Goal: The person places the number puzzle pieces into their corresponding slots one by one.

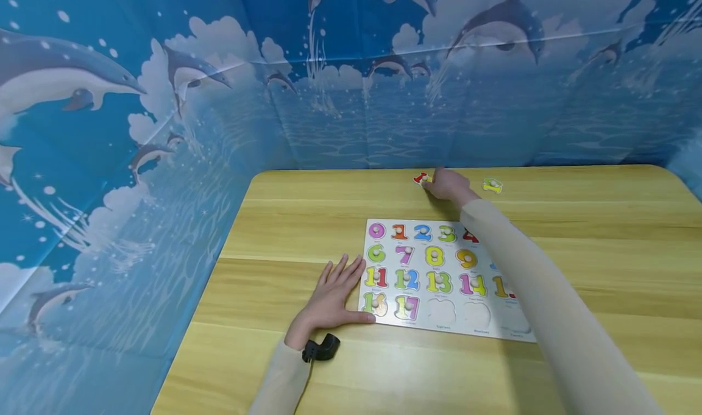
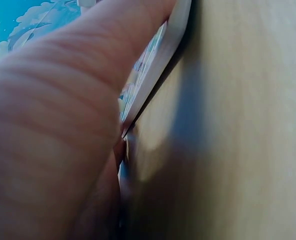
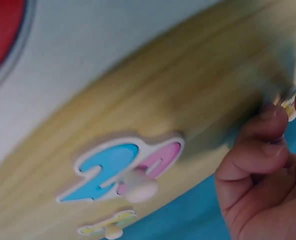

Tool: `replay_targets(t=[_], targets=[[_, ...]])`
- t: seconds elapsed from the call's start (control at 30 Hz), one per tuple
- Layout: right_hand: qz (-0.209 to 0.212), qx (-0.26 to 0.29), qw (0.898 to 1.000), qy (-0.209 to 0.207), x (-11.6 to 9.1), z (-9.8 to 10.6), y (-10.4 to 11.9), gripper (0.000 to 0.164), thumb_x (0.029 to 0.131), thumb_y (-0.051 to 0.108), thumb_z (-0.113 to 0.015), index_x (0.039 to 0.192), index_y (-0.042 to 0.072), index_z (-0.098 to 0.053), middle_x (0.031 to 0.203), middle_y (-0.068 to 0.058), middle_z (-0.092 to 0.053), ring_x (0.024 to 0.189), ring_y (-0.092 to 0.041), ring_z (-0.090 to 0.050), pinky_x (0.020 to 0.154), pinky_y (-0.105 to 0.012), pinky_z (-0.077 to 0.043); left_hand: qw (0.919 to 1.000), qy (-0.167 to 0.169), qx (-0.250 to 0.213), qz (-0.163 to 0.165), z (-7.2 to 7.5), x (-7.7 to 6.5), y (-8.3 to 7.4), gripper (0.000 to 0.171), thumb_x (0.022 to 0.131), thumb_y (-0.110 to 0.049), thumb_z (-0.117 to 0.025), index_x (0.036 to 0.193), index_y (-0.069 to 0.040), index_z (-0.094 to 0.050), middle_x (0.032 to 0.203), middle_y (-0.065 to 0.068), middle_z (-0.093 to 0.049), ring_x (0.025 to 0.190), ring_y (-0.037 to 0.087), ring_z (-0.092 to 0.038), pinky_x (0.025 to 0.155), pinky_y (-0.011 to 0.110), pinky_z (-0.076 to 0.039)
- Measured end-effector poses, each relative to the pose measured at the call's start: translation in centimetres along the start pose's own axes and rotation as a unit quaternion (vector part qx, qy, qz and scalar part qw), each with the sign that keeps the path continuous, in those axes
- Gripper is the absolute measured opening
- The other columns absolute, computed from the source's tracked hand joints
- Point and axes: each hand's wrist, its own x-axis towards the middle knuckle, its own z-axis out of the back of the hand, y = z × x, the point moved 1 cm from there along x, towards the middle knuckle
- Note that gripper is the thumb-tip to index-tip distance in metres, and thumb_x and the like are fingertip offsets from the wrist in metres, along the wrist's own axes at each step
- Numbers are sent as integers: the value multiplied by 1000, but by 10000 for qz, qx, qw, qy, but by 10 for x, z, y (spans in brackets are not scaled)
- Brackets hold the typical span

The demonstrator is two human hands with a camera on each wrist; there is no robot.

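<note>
My right hand reaches to the back of the table and pinches a red-and-yellow number puzzle piece between thumb and fingers. In the right wrist view, that piece shows edge-on at the fingertips. My left hand lies with spread, straight fingers at the left edge of the white number puzzle board, its thumb along the lower corner. Knobbed number pieces fill most of the board, and shaped recesses show in its bottom row. My right forearm covers part of the board's right side.
A yellow-green piece lies right of my right hand. A blue-and-pink 20 piece with a knob lies on the table in the right wrist view. Behind the table hangs a blue dolphin-print sheet.
</note>
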Motion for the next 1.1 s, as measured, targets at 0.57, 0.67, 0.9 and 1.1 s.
replay_targets(t=[0.57,0.67,0.9,1.1], targets=[[-18,-436,9982,400,13,6,7,67,100,39,-39,139,-15,-28,131,-34,-44,111,-45,-50,86,-56,-43,10000,1,35,-75,4,-2,0,107,76,-67,-63,154,-16,-9,159,-3,-4,143,21,7,112,43,8],[166,-222,9990,350,14,7,6,60,100,33,-42,137,-11,-26,126,-33,-47,110,-45,-50,87,-57,-42,9999,-16,10,-98,3,-1,-1,107,76,-67,-63,154,-15,-10,159,-2,-5,143,21,6,112,44,7],[690,65,9975,142,14,5,7,26,101,23,-42,113,0,-38,100,-21,-53,89,-35,-52,76,-50,-42,10000,28,18,-25,2,1,-1,108,76,-68,-62,154,-16,-8,159,-4,-3,143,19,9,112,41,9],[925,97,9954,240,15,3,5,22,100,21,-42,103,-1,-39,88,-17,-49,80,-31,-48,70,-44,-39,10000,-30,25,-68,3,2,0,107,77,-66,-64,153,-13,-11,159,-1,-6,143,22,6,112,44,7]])
